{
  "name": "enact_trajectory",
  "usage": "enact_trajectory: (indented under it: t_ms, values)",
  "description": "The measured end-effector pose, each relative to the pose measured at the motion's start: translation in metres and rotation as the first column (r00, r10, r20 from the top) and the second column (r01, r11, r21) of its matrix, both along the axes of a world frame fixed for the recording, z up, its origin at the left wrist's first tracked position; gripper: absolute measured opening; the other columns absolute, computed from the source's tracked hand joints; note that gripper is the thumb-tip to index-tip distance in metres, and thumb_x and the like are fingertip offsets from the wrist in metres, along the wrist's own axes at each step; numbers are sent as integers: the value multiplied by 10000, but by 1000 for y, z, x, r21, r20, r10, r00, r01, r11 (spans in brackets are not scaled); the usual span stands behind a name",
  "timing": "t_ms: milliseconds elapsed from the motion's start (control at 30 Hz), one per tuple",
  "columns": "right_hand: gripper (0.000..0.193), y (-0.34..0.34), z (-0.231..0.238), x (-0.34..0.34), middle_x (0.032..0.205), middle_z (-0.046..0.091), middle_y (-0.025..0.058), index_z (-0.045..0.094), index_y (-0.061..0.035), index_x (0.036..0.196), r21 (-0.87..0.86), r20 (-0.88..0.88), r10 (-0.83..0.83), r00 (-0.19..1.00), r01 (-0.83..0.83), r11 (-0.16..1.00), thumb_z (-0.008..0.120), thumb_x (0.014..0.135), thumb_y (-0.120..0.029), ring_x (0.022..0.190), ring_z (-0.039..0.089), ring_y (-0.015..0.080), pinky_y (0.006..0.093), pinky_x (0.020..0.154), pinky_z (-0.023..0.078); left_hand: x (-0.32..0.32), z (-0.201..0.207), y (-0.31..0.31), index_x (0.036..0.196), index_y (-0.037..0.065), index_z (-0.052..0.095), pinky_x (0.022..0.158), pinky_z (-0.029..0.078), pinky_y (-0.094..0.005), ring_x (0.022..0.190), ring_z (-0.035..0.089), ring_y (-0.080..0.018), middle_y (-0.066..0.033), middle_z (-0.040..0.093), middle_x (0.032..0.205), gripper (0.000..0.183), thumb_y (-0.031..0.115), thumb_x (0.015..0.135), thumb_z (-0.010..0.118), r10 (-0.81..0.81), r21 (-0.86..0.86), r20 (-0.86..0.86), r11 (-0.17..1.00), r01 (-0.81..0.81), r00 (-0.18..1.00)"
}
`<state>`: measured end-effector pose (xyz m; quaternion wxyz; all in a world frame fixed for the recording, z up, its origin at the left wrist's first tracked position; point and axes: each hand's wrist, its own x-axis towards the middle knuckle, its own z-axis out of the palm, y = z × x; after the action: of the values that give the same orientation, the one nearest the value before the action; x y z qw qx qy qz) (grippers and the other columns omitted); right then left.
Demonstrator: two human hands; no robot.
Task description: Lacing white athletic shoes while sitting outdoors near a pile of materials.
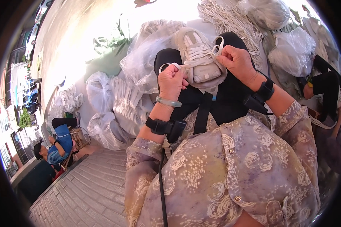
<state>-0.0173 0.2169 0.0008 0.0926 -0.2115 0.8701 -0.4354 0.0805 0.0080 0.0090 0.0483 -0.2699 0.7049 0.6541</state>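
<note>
Well to the left of the shoe sits a co-worker in blue. Nearer on that side of it lie knotted clear plastic bags and a pale ribbed bundle.

Just left of the shoe, the left hand is closed, thumb and forefinger pinched on pale lace, its other fingers curled in; a small loop stands out beside them. The pale shoe itself rests between the black-clad knees, toe pointing away, lace crossing its top. At its right edge, the right hand pinches lace between thumb and fingertips, a loop standing above; exactly which strand, I cannot tell.

Pulling harder on one side could leave the lace uneven, and a loose pinch could let an end slip. The shoe has only the lap under it, so parted knees or a sharp tug could tip it.

Beyond its right side lie a heap of pale cords, then another clear bag and a second person's black-clad leg.
</note>
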Motion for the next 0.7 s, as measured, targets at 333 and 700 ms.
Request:
enact_trajectory:
  t_ms: [333,700]
  values:
    - [147,-32,2,12,736,578,52,604,-92,890,188,-401,434,807,-391,901,572,753,-137,740,586,239,369,651,401,-11,-7,0,737,53,573,409,393,-177,493,517,-37,6,567,613,140,125,857,564,-109,-146,-49,984,100,993]
    - [223,-39,1,12,833,635,73,595,-86,979,198,-300,391,870,-344,918,558,773,-161,793,611,245,377,681,434,-21,-8,3,721,28,556,612,462,-432,662,599,-359,-171,606,663,63,88,738,559,-429,-721,-118,657,220,895]
